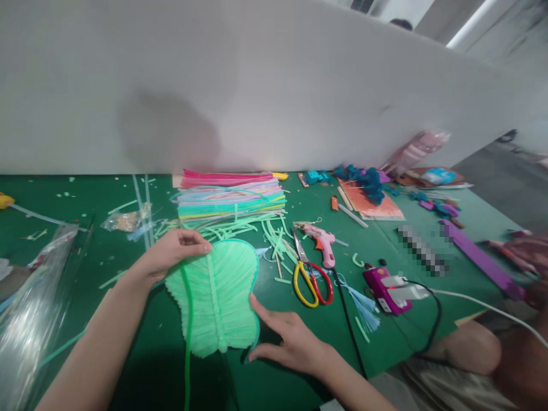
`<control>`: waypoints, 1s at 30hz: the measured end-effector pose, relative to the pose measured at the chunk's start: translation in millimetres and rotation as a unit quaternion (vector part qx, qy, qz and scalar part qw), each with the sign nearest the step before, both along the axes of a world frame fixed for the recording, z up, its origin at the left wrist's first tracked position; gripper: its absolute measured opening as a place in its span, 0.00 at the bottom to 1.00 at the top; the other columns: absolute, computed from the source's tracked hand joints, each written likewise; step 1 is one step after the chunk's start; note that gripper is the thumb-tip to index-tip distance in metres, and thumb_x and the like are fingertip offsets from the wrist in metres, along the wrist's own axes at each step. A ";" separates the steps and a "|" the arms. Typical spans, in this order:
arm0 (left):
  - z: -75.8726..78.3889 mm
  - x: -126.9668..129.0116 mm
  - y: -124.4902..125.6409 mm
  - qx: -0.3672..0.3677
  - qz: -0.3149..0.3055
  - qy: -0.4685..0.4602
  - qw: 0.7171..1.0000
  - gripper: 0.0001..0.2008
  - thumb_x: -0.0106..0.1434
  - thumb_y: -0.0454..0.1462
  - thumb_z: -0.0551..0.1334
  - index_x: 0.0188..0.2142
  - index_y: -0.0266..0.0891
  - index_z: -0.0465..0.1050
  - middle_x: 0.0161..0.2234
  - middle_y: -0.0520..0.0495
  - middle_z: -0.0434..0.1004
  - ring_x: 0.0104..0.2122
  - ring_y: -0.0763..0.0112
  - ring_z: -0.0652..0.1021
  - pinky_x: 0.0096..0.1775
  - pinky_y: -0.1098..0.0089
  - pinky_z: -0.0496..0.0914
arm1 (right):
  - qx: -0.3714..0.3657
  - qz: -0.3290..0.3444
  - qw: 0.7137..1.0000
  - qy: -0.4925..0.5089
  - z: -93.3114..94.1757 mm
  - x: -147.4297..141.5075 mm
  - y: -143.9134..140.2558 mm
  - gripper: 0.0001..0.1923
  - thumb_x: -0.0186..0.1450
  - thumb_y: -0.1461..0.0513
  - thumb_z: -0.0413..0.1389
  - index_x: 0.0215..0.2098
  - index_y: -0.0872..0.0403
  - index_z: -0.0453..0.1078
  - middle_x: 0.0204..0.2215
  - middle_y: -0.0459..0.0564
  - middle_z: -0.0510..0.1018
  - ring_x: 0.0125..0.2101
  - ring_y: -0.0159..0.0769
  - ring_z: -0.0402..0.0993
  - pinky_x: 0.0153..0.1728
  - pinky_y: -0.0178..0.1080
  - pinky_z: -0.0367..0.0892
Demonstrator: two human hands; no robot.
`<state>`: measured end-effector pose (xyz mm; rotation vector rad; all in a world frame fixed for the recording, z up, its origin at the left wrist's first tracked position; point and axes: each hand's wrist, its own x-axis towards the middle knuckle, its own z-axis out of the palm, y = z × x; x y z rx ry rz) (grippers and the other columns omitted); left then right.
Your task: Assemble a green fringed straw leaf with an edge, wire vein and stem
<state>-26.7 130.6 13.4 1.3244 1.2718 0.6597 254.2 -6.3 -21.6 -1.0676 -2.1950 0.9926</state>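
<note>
Over the tabletop [141, 359], lower centre, left hand [177, 251] pinches the green panel [234, 294], spread right hand [297, 341] touching its right edge.

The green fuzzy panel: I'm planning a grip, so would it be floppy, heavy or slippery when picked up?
The green fuzzy panel is probably light, since it looks thin. It likely keeps its shape: held near its top by the left hand, it spreads nearly flat. Its fuzzy surface seems unlikely to slip.

We note muted light, a soft shadow [171, 134] at ten o'clock, glare on plastic [36, 314] at eight, blur toward three.
</note>
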 end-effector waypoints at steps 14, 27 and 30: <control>-3.7 -0.3 -0.2 -0.015 0.006 -0.029 0.999 0.10 0.48 0.43 0.71 0.26 0.39 0.77 0.26 0.50 0.77 0.29 0.72 0.74 0.33 0.73 0.67 | 0.150 -0.022 0.988 0.000 -7.7 -9.2 2.5 0.46 0.56 0.49 0.63 0.66 0.58 0.52 0.37 0.54 0.82 0.33 0.37 0.79 0.38 0.36 0.73; -4.8 -0.6 0.0 -0.030 0.013 -0.045 0.998 0.09 0.47 0.41 0.72 0.26 0.39 0.77 0.25 0.52 0.76 0.28 0.74 0.73 0.32 0.75 0.66 | 0.215 0.013 0.976 -0.009 -13.6 -1.5 6.6 0.49 0.59 0.49 0.61 0.68 0.61 0.43 0.39 0.58 0.80 0.38 0.41 0.79 0.41 0.38 0.73; -4.3 0.1 -0.2 -0.035 0.020 -0.051 0.998 0.10 0.46 0.41 0.73 0.26 0.38 0.77 0.25 0.52 0.76 0.27 0.74 0.73 0.31 0.75 0.66 | 0.256 0.019 0.966 -0.022 -15.3 2.2 7.5 0.42 0.61 0.50 0.59 0.65 0.60 0.50 0.41 0.59 0.79 0.40 0.40 0.78 0.41 0.37 0.73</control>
